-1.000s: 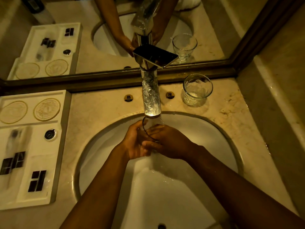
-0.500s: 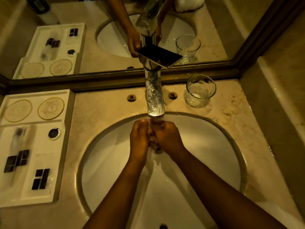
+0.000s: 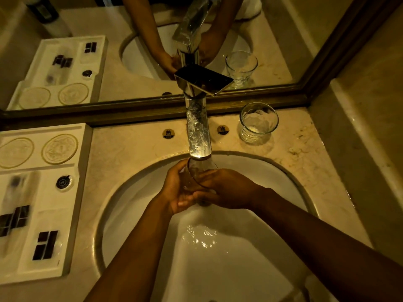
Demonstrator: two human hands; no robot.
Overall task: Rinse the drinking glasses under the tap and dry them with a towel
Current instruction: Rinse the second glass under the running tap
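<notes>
Clear glass (image 3: 197, 175) tilts mouth-up toward the tap (image 3: 199, 136) (water running); I see my left hand (image 3: 174, 192) and right hand (image 3: 226, 188) cupped round it.

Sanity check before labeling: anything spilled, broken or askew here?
Nothing stands out. Both hands, left and right, hold one glass under the running tap; water lands inside the basin. The second glass stands upright on the counter.
</notes>
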